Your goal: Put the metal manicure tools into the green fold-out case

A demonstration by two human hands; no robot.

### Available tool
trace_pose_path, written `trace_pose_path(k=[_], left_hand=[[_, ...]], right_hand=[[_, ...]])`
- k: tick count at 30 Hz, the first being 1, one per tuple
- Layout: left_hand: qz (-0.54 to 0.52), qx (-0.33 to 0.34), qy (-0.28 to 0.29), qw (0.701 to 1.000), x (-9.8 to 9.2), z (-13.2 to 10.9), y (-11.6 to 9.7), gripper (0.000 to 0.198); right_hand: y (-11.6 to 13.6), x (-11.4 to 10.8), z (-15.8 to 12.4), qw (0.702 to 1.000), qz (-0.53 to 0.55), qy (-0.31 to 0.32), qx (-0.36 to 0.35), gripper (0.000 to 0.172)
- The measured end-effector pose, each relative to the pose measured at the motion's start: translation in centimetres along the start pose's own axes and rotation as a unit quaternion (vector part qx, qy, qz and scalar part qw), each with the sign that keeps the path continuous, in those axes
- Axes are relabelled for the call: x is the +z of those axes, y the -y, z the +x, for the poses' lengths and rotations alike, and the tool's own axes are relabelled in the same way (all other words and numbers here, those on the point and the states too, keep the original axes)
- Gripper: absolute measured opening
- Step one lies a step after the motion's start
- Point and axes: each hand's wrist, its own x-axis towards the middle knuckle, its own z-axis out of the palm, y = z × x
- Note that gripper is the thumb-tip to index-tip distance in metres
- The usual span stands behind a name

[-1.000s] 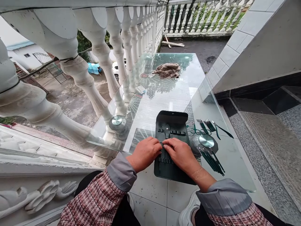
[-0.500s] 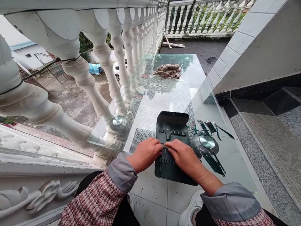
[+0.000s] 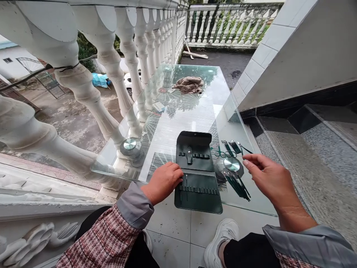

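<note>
One hand steadies: my left hand lies curled on the open case at the near edge of the bench, right hand loosely spread above the loose tools (better, I judge, to pinch one handle).

This is an outdoor balcony of a house. A white balustrade of turned balusters runs beyond the left hand, and through it a wet yard with a parked white car shows below. The glass desk stands over pale floor tiles. Right of the right hand, a tiled wall and dark stone steps rise.
</note>
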Motion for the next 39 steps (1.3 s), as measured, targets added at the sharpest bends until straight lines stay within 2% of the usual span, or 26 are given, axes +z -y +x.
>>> trace_pose_path(k=[2,4,7,11,18,30,35,39], left_hand=[[0.0,-0.002,0.002,1.0,-0.1,0.1,0.0,0.004],[0.003,-0.003,0.006,1.0,-0.1,0.3,-0.1,0.004],[0.01,-0.009,0.009,1.0,-0.1,0.4,-0.1,0.005],[0.011,-0.01,0.0,1.0,-0.1,0.6,-0.1,0.005],[0.01,-0.007,-0.001,1.0,-0.1,0.5,-0.1,0.004],[0.01,-0.007,-0.002,1.0,0.1,0.4,0.0,0.004],[0.011,-0.004,-0.003,1.0,0.1,0.5,0.0,0.006],[0.011,-0.003,0.001,1.0,0.1,0.5,0.0,0.006]], right_hand=[[-1.1,-0.5,0.3,0.999,-0.046,0.012,0.015,0.025],[-1.8,-0.4,0.3,0.994,-0.087,0.063,0.006,0.02],[-1.9,0.3,-0.3,0.982,-0.119,0.142,-0.028,0.016],[-1.6,1.0,-1.2,0.97,-0.128,0.194,-0.077,0.015],[-1.6,1.8,-1.9,0.963,-0.194,0.164,-0.094,0.016],[-1.0,1.8,-2.0,0.955,-0.204,0.205,-0.069,0.018],[-1.1,1.7,-2.0,0.964,-0.189,0.171,-0.075,0.018],[-0.8,1.5,-1.8,0.974,-0.146,0.163,-0.051,0.021]])
